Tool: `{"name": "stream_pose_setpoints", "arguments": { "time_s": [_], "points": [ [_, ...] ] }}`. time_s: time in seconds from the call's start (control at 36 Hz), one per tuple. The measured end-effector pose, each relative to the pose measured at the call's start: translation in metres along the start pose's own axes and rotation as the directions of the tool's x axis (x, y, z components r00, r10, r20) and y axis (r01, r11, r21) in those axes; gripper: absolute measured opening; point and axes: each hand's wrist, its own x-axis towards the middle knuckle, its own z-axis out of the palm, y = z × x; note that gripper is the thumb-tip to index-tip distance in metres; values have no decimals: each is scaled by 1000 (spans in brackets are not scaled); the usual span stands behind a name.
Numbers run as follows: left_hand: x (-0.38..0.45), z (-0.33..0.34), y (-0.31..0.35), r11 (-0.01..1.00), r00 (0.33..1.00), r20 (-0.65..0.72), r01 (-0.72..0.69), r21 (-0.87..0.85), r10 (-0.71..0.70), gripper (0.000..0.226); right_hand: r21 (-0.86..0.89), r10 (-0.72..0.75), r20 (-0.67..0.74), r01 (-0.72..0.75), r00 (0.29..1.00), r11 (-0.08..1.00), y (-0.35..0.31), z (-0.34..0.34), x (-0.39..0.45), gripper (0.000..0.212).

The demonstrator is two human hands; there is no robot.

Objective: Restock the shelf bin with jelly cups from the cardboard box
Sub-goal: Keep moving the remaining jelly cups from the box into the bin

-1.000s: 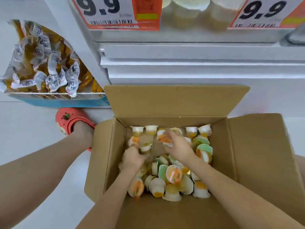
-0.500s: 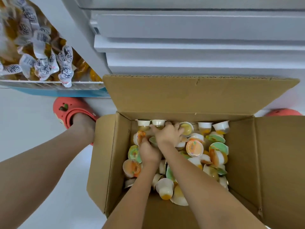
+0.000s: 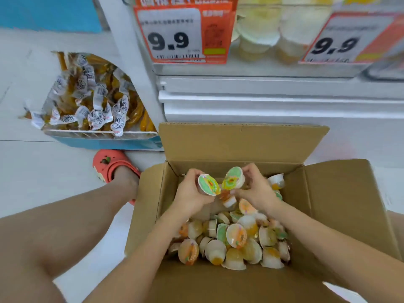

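In the head view, both hands are raised over the far end of the open cardboard box (image 3: pixel 341 200). The left hand (image 3: pixel 192 193) has its grip curled round a green-lidded jelly cup (image 3: pixel 208 184). The right hand (image 3: pixel 255 189) pinches a second green-lidded cup (image 3: pixel 234 178), with another cup (image 3: pixel 228 199) under its fingers. The two lids nearly touch. Loose jelly cups (image 3: pixel 236 239) fill the box below. Price tags (image 3: pixel 175 36) hang on the shelf bin (image 3: pixel 262 68) above.

Plain brown corrugated cardboard box (image 3: pixel 341 206) holds small plastic jelly cups (image 3: pixel 236 236) with white bodies, orange or yellow jelly, and green or orange foil lids. At ten o'clock, a coral-red rubber clog (image 3: pixel 111 164). At twelve, a white-and-orange price tag (image 3: pixel 175 33) with black digits.
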Motion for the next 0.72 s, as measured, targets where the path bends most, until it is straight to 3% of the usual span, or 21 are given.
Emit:
{"name": "stream_pose_setpoints", "arguments": {
  "time_s": [0.08,0.14,0.25,0.31,0.36,0.47,0.56,0.72],
  "points": [
    [-11,-18,50,996,982,167,-83,-30,87,52,-198,-135,147,163,980,966,-51,-44,-15,48],
    [-21,-29,87,992,961,245,-117,-50,126,52,-218,-222,211,267,952,939,-88,-70,-29,45],
    [-44,-46,156,990,932,334,-125,-72,142,45,-158,-335,232,375,913,913,-147,-108,-58,48],
    [-54,-51,182,983,908,402,-51,-178,119,39,-75,-376,207,397,903,915,-164,-120,-69,49],
    [-61,-51,200,953,884,448,8,-304,136,49,34,-415,140,415,899,909,-173,-128,-76,52],
    [-67,-42,212,886,892,425,64,-459,155,52,153,-477,76,463,875,873,-179,-129,-79,59],
    [-65,-34,213,843,906,389,74,-533,167,53,123,-476,73,466,876,876,-181,-132,-73,64],
    [-58,-30,222,874,908,373,17,-485,190,56,-15,-517,74,519,853,855,-189,-146,-70,67]
  ]
}}
